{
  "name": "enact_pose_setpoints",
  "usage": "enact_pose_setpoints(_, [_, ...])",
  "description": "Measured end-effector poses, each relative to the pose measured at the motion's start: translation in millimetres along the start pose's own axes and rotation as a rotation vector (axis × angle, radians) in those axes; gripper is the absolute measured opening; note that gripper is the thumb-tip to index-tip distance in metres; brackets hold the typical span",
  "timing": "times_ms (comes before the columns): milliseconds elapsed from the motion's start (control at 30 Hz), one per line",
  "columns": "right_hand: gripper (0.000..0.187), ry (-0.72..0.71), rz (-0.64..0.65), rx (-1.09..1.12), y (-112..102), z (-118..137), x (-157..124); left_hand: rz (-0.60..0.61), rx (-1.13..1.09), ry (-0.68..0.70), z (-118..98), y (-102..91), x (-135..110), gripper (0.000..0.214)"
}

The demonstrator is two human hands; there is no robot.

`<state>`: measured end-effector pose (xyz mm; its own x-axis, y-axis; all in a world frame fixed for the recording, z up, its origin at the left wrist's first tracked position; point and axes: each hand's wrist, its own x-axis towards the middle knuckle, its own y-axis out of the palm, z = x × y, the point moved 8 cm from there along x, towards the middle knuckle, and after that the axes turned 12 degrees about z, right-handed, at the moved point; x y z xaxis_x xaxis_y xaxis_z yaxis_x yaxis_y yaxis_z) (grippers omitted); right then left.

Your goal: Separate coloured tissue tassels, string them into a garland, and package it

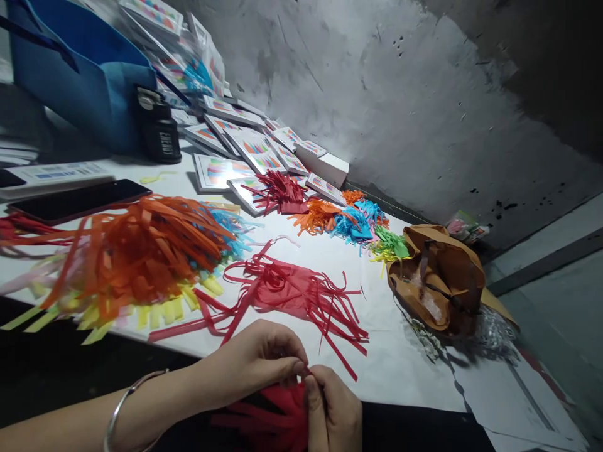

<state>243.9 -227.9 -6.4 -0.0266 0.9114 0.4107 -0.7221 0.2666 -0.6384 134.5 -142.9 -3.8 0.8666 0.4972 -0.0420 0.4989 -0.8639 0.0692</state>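
Red fringed paper (277, 417): a bunch of cut red strips, low in the view in front of the table's near edge, hanging in shadow below the two hands.
Left hand (264, 359): comes in from the left with a silver bangle (123, 402) on the wrist; thumb and fingers are pinched closed on the top of the red fringed paper.
Right hand (333, 411): rises from the bottom edge with fingers curled; its fingertips meet those of the left hand and pinch the same top of the paper.
Table (400, 364): white top, running from near left to far right along a grey wall (424, 94).
Loose red strips (292, 292): lying flat on the table just beyond the hands, touched by neither.
Orange strip heap (146, 248): large, to the left, lying over yellow strips (155, 312), with light blue strips (230, 226) at its far side.
Small piles: a red pile (280, 191), an orange pile (318, 216), a blue pile (353, 225) and a green pile (389, 246), in a row farther along the table.
Brown paper bag (438, 276): crumpled and open, at the table's right edge, just beside the green pile.
Paper packs (257, 150): flat, with rainbow-coloured covers, spread over the far end.
Phone (78, 201): dark, lying flat at the far left.
Blue bag (85, 81): standing at the far left, with a black container (157, 129) just beside it.
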Motion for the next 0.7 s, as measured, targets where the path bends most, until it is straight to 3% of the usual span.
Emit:
enact_pose_setpoints(167, [0.026,-0.013,-0.007,0.001,3,0,-1,-0.056,0.435,0.17,-16,-2.9,-6,0.015])
enact_pose_setpoints(433, [0.017,-0.152,-0.064,-0.178,-1,22,5,-0.153,0.846,0.457,-25,8.1,-18,0.019])
enact_pose_setpoints(600, [0.017,-0.191,-0.115,-0.246,0,30,9,-0.294,0.831,0.46,-25,-5.4,-30,0.018])
enact_pose_setpoints(700, [0.016,-0.176,-0.098,-0.222,8,27,8,-0.194,0.663,0.33,-8,-8.5,-28,0.012])
